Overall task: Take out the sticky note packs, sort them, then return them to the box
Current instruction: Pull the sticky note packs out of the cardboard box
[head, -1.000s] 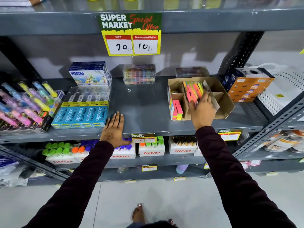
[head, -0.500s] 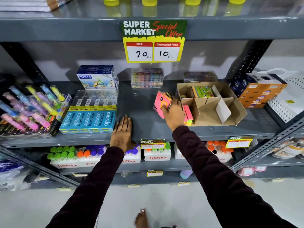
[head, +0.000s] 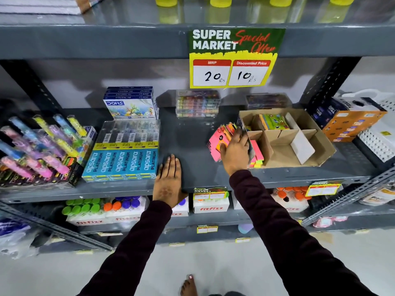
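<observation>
A brown cardboard box (head: pixel 324 146) with dividers stands on the grey middle shelf (head: pixel 188 135). My right hand (head: pixel 236 151) grips a bunch of pink and orange sticky note packs (head: pixel 219 136) just left of the box, low over the shelf. More packs are in the box: a green and yellow one (head: pixel 272 121) in a back compartment, pink and yellow ones (head: pixel 257 155) in the front-left compartment. My left hand (head: pixel 168 178) lies flat on the shelf, fingers together, holding nothing.
Blue Apsara pencil boxes (head: pixel 121 161) lie just left of my left hand, with Doms boxes (head: pixel 131 103) behind. Highlighters (head: pixel 36 146) fill the far left. Clear packs (head: pixel 197 103) stand at the back. Orange boxes (head: pixel 350 124) sit right of the cardboard box. A price sign (head: pixel 235 58) hangs above.
My right hand lifted a bunch of sticky note packs out of the box and carried it left, over the shelf beside the box. My left hand stayed flat on the shelf.
</observation>
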